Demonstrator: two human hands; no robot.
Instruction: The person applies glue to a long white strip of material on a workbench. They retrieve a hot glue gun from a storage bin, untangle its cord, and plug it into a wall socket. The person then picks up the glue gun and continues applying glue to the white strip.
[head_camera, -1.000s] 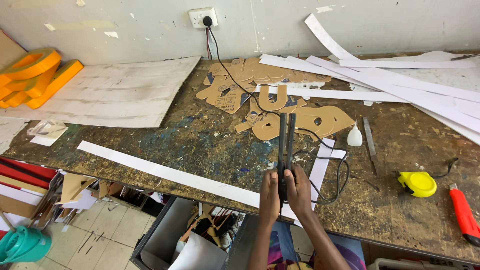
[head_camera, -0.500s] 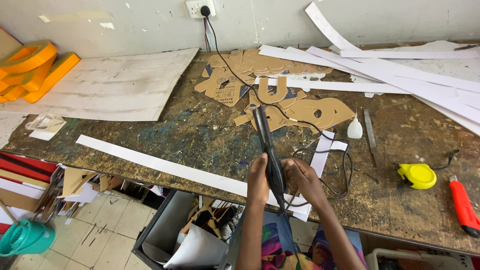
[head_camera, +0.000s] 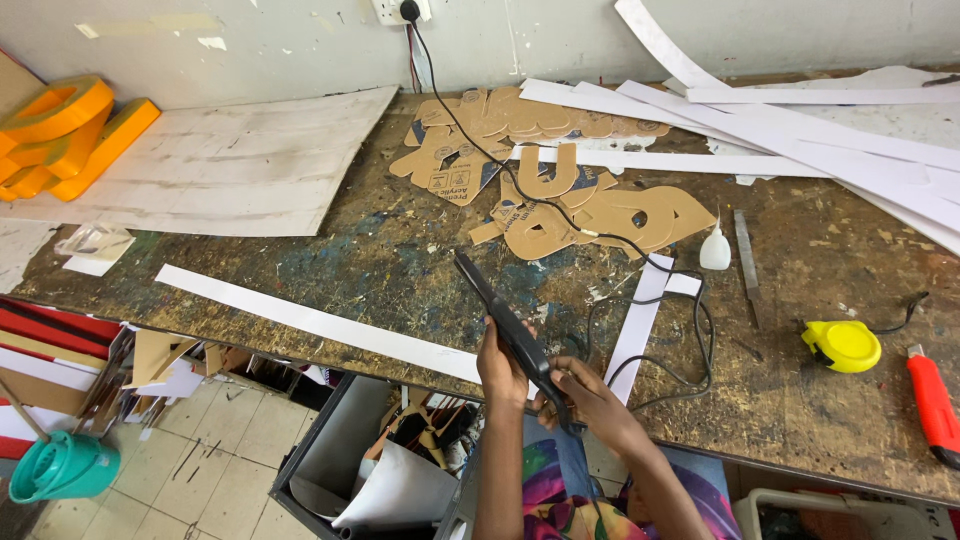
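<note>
Two hands, left hand (head_camera: 499, 366) and right hand (head_camera: 590, 398), both clamped around black corded tool (head_camera: 508, 322).

On the workbench (head_camera: 300, 260) lie one yellow tape measure (head_camera: 842, 345), one red utility knife (head_camera: 935, 405), one small white glue bottle (head_camera: 714, 250) and one metal ruler (head_camera: 746, 262). Two hands grip one black corded tool (head_camera: 505, 320). One teal bucket (head_camera: 60, 467) stands below.

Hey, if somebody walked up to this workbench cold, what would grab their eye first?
Probably the long black corded tool gripped by both hands, left hand and right hand, at the bench's near edge. Next, the brown cardboard letter cutouts piled mid-bench, and the bright orange letter shapes at far left. The yellow tape measure stands out at right.
</note>
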